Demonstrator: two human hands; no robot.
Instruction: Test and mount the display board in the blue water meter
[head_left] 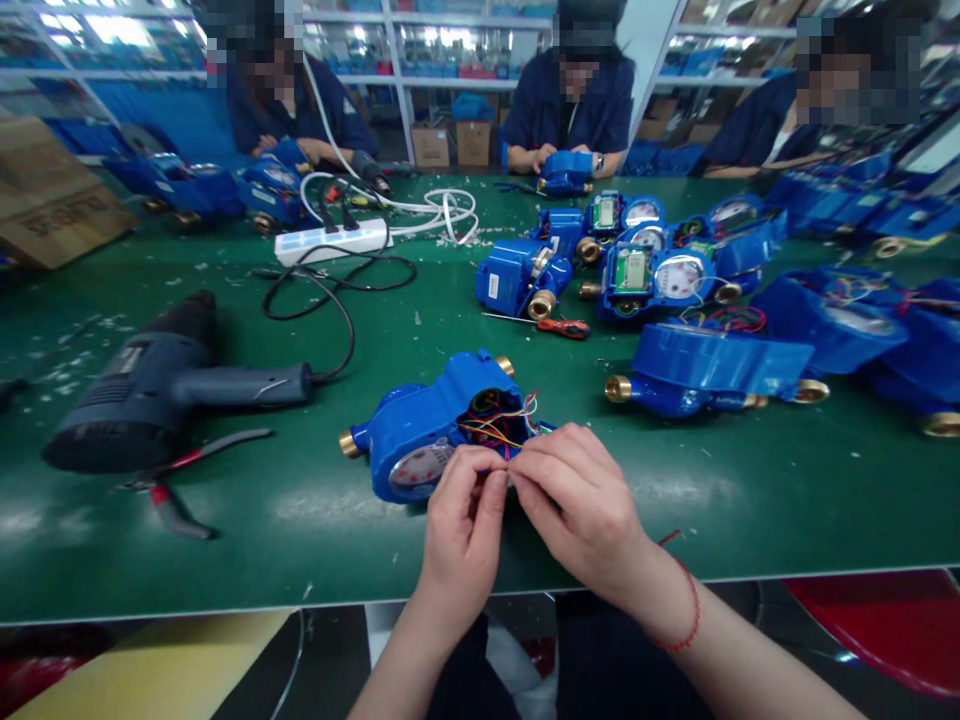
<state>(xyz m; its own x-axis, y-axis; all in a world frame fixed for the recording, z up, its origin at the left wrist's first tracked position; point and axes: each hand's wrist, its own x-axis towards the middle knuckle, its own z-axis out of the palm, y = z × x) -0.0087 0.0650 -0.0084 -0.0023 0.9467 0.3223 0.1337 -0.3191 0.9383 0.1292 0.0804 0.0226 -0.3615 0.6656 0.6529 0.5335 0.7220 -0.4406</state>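
Note:
A blue water meter [409, 420] with brass pipe ends lies on the green table in front of me, its housing uncovered. Thin coloured wires [491, 428] come out of the opening. At the meter's near edge, my left hand [466, 510] pinches with thumb and forefinger. My right hand [574, 495] pinches right beside it, the fingertips of both nearly touching. Wire ends run into the fingers, though the tips hide exactly what each one grips. A bit of green circuit board shows behind my right fingers.
To the left lie a heat gun [150, 385] and red-and-grey pliers [176, 480]. A screwdriver [562, 328] lies beyond the meter. More blue meters [712, 365] crowd the right side. A white power strip [334, 240] with cables sits further back. Several co-workers sit opposite.

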